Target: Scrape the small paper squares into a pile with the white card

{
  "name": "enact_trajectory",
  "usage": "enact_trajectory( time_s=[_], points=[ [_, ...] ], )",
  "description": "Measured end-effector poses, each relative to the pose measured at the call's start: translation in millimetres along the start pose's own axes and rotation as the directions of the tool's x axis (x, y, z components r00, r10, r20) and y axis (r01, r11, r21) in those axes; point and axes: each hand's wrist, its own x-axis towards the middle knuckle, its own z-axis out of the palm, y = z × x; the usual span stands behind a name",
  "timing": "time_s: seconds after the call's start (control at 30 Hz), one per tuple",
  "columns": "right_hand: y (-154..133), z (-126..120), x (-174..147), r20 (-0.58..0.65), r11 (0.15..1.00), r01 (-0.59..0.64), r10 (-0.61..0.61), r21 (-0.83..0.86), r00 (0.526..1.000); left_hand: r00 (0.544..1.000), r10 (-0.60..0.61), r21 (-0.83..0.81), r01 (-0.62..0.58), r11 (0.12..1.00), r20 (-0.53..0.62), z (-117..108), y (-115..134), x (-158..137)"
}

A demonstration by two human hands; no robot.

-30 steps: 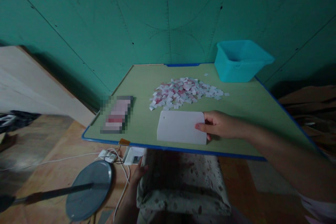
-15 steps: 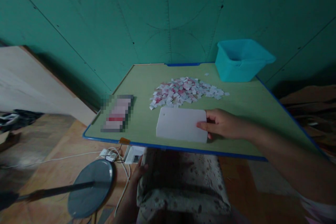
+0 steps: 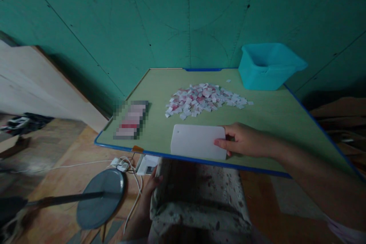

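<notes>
My right hand grips the right end of a white plastic scraper, thumb on top, other fingers mostly hidden. This flat rectangular scraper has rounded corners and a small hole, and it lies near the table's front edge. Beyond it is a heap of small white and pinkish paper pieces, apart from the scraper. Below the table edge, my left hand holds the left side of a stained, spotted bin, its thumb by the rim. The bin's mouth sits under the front edge.
A turquoise plastic basket stands at the table's back right corner. On the left of the green table lies a blurred-out phone-like object. Cables, a power strip and a round grey base with a pole are on the floor.
My right hand has drawn the scraper slightly toward the table's front edge, widening the gap to the paper heap. My left hand keeps its hold on the bin. The camera view has shifted slightly.
</notes>
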Motion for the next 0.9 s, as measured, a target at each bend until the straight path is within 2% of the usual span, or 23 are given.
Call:
enact_trajectory(
  time_s=[0.13,0.33,0.47,0.57,0.63,0.73,0.83,0.9],
  points=[
    [1,0,1,-0.021,1.0,0.0,0.0,0.001,1.0,0.998,-0.061,0.013,0.061,0.998,0.031,1,2,-3],
    [3,1,3,-0.002,0.998,-0.04,0.04,0.039,0.999,0.999,-0.036,-0.061,0.037,0.997,0.011,16,-11,-2],
    [5,3,2,0.017,0.989,-0.063,0.061,0.137,0.998,0.997,-0.02,-0.057,0.024,0.998,0.072,20,-22,6],
    [6,-1,4,-0.107,0.979,-0.06,0.082,0.194,0.991,0.997,-0.035,-0.037,0.038,0.999,0.072,20,-27,11],
    [8,-6,5,-0.283,0.973,-0.03,0.096,0.227,0.954,0.996,-0.037,-0.04,0.04,0.998,0.077,20,-29,14],
    [12,-14,9,-0.528,0.973,0.041,0.088,0.228,0.845,0.992,-0.05,-0.063,0.058,0.996,0.115,19,-30,17],
    [17,-16,13,-0.647,0.987,0.057,0.056,0.152,0.76,0.989,-0.033,-0.09,0.047,0.995,0.143,19,-31,19],
    [20,-15,15,-0.667,0.996,0.025,0.035,0.08,0.744,0.987,-0.025,-0.114,0.043,0.993,0.156,20,-33,19]
  ],
)
